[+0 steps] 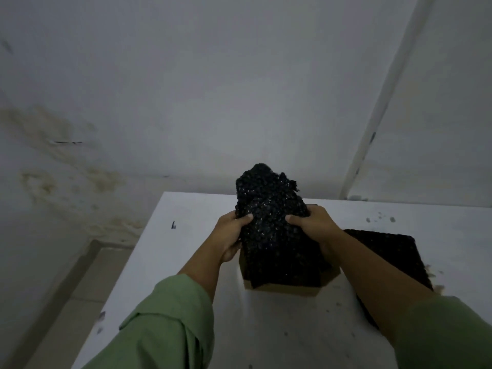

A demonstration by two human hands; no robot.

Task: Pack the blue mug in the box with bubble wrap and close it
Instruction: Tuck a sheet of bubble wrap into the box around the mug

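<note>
While both arms reached forward in green sleeves (170, 315), I saw the left hand (231, 235) and the right hand (314, 225) each gripping a bundle of black bubble wrap (269, 206), thumbs pressed into its near face and fingers curled around its sides. The bundle stood upright and rose above both hands, its lower part running down into a small brown cardboard box (285, 287). The box sat on a white surface (191, 235), near its middle, and the dark wrap filled its opening. I could not make out the blue mug; if it lay inside the wrap, the wrap hid it. A second, flat sheet of black bubble wrap (386, 249) lay on the surface just right of the box, partly under the right forearm. Dark specks marked the surface toward its far right. Behind it stood a pale, stained wall (80, 129).
</note>
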